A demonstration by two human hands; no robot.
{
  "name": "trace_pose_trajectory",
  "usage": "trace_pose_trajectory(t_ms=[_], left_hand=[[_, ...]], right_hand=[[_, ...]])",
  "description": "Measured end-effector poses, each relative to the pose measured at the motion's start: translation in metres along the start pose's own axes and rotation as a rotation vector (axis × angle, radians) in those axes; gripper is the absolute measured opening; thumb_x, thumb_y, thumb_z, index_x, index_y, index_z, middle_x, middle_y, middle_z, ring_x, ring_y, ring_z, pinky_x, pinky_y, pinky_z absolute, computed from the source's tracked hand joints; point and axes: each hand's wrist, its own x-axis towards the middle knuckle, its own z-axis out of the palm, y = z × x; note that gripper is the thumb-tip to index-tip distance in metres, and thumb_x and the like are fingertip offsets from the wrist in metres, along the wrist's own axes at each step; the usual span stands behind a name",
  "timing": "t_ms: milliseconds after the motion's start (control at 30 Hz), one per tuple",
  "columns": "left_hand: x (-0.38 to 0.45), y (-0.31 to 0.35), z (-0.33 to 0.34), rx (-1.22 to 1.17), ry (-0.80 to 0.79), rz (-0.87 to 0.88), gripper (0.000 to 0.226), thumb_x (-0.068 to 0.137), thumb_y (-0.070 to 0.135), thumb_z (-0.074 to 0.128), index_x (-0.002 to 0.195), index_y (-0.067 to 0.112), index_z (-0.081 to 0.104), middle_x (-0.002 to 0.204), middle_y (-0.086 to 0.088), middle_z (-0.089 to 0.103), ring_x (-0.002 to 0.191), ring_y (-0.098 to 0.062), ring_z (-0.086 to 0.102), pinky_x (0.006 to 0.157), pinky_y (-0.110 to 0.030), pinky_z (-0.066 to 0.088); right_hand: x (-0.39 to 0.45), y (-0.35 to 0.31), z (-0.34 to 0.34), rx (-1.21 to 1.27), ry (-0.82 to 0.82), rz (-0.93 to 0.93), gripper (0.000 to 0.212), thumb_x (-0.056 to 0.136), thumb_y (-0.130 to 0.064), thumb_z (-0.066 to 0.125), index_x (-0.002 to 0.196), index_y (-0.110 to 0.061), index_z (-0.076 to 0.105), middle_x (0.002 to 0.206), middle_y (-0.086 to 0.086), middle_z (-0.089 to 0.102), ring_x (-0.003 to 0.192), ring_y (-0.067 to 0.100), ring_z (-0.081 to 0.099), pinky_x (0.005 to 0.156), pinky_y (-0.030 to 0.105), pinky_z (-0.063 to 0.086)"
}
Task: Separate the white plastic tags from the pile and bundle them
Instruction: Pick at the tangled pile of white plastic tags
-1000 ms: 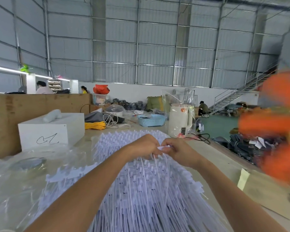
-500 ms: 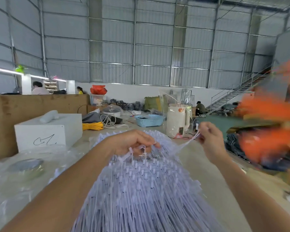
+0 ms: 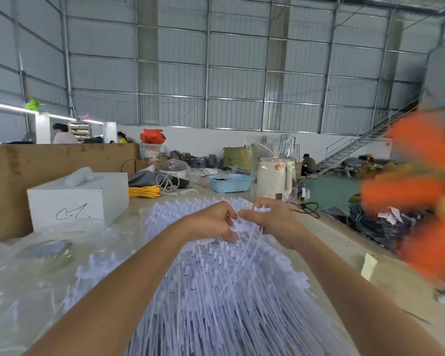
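Room: warehouse, worktable (image 3: 326,235).
Hands: our left hand (image 3: 211,222) and right hand (image 3: 275,222) pinch white plastic tags (image 3: 238,227) above the pile (image 3: 216,291).
Handling: we judge them light, springy, tangling; hold the heads.

The left hand (image 3: 211,222) and right hand (image 3: 278,222) met above the pile of white tags (image 3: 216,291). Both pinched a few tags (image 3: 238,224) between them.

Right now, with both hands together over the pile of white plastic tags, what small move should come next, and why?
Probably lift the right hand up and away while the left hand presses down on the pile of white plastic tags. Both hands pinch the heads of a few tags whose thin tails run down into the pile, so a pull should free them.
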Motion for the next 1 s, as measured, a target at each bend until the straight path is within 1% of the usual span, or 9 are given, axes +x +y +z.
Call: trace_pose_trajectory(t_ms=[200,367,467,567,667,733,800,900,1000], left_hand=[[0.0,-0.002,0.006,0.084,0.089,0.056,0.049,0.076,0.01,0.077,0.107,0.015,0.039,0.096,-0.002,0.052,0.097,-0.022,0.059,0.076,-0.037,0.051],[-0.004,-0.007,0.007,0.164,0.126,0.061,0.049,0.075,0.024,0.08,0.11,0.014,0.048,0.105,-0.004,0.056,0.094,-0.019,0.058,0.076,-0.03,0.047],[-0.009,-0.013,0.004,0.217,0.13,0.034,0.042,0.077,0.043,0.075,0.097,0.007,0.062,0.089,-0.001,0.058,0.078,-0.016,0.057,0.07,-0.029,0.044],[-0.016,-0.017,0.003,0.151,0.054,0.045,0.023,0.084,0.033,0.07,0.083,0.012,0.063,0.078,-0.007,0.067,0.055,-0.013,0.062,0.065,-0.028,0.049],[-0.022,-0.016,0.003,0.172,0.097,0.045,0.02,0.086,0.027,0.069,0.095,0.01,0.065,0.088,-0.009,0.067,0.059,-0.014,0.06,0.063,-0.03,0.05],[-0.025,-0.015,0.001,0.175,0.133,0.046,0.021,0.085,0.028,0.069,0.094,0.009,0.068,0.083,-0.004,0.064,0.063,-0.011,0.058,0.059,-0.025,0.047],[-0.027,-0.011,-0.002,0.142,0.133,0.006,0.023,0.086,0.031,0.067,0.089,0.008,0.069,0.075,-0.002,0.062,0.058,-0.01,0.053,0.05,-0.019,0.041],[-0.03,-0.005,-0.006,0.021,0.127,-0.044,0.029,0.087,0.032,0.065,0.085,0.003,0.066,0.074,-0.009,0.059,0.058,-0.015,0.049,0.051,-0.022,0.039],[-0.033,-0.003,-0.009,-0.047,0.152,-0.064,0.01,0.089,0.008,0.056,0.085,0.002,0.063,0.06,-0.007,0.047,0.054,-0.017,0.041,0.047,-0.022,0.033]], right_hand=[[-0.007,0.011,0.01,-0.111,-0.283,0.062,0.028,0.09,-0.037,0.06,0.094,-0.01,0.065,0.063,-0.001,0.053,0.049,0.007,0.045,0.048,0.017,0.037],[-0.01,0.008,0.016,-0.198,-0.235,-0.023,0.02,0.092,-0.024,0.059,0.077,-0.014,0.068,0.046,-0.013,0.052,0.043,0.004,0.041,0.044,0.016,0.035],[-0.011,0.005,0.015,-0.224,-0.211,-0.072,0.021,0.092,-0.016,0.055,0.075,-0.016,0.067,0.047,-0.014,0.051,0.041,0.001,0.04,0.042,0.015,0.035],[-0.01,0.006,0.016,-0.295,-0.266,-0.09,0.018,0.093,-0.012,0.054,0.083,-0.002,0.065,0.041,-0.018,0.047,0.037,0.0,0.038,0.039,0.013,0.03],[-0.008,0.002,0.019,-0.409,-0.31,-0.146,0.024,0.093,-0.021,0.058,0.089,0.001,0.067,0.05,-0.015,0.053,0.038,-0.001,0.042,0.04,0.009,0.03],[-0.006,0.0,0.02,-0.54,-0.331,-0.218,0.024,0.094,-0.024,0.056,0.093,-0.004,0.07,0.077,-0.003,0.066,0.056,-0.003,0.053,0.051,0.009,0.038],[-0.003,0.001,0.022,-0.62,-0.31,-0.27,0.023,0.095,-0.021,0.054,0.094,-0.005,0.071,0.094,0.006,0.068,0.082,0.012,0.06,0.066,0.015,0.04],[-0.003,0.005,0.026,-0.55,-0.251,-0.32,0.017,0.094,-0.016,0.055,0.09,-0.005,0.067,0.088,0.001,0.062,0.083,0.017,0.055,0.068,0.012,0.036],[-0.004,0.007,0.031,-0.432,-0.192,-0.367,0.013,0.092,-0.012,0.057,0.086,-0.005,0.065,0.086,0.004,0.059,0.078,0.014,0.052,0.067,0.007,0.033]])
